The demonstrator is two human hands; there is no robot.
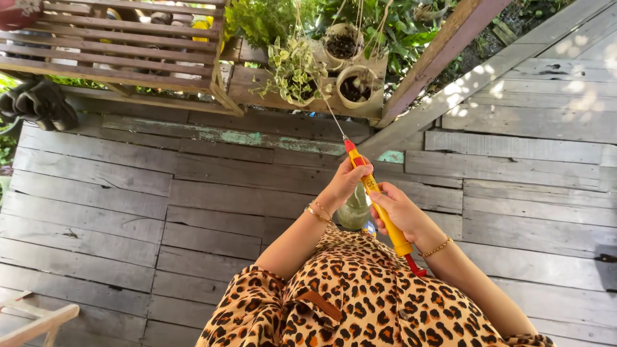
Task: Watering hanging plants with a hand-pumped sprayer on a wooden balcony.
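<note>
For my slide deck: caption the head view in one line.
Both hands, left hand and right hand, grip a yellow sprayer aimed at potted plants.

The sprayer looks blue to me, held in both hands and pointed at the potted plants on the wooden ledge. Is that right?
Not quite: the sprayer is yellow with a red tip, not blue. The head view shows it. The rest holds: the left hand and the right hand both hold it, and it points at the potted plants on the wooden ledge.
</note>
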